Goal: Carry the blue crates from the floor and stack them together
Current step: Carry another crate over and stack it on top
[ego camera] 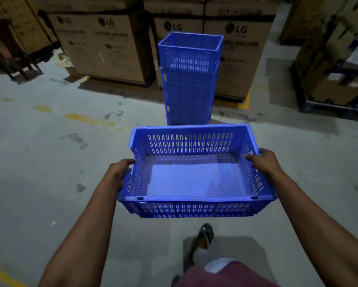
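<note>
Blue crate is hanging above the concrete floor, left hand and right hand gripping its side rims, crate stack standing ahead.

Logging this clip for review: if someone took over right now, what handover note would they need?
Left hand and right hand each grip a short side of the carried blue crate, held level and empty.
The stack of blue crates stands ahead on the floor, before the cardboard boxes.
Done: several crates stacked.
Left: walk up and set this crate on top.
</note>
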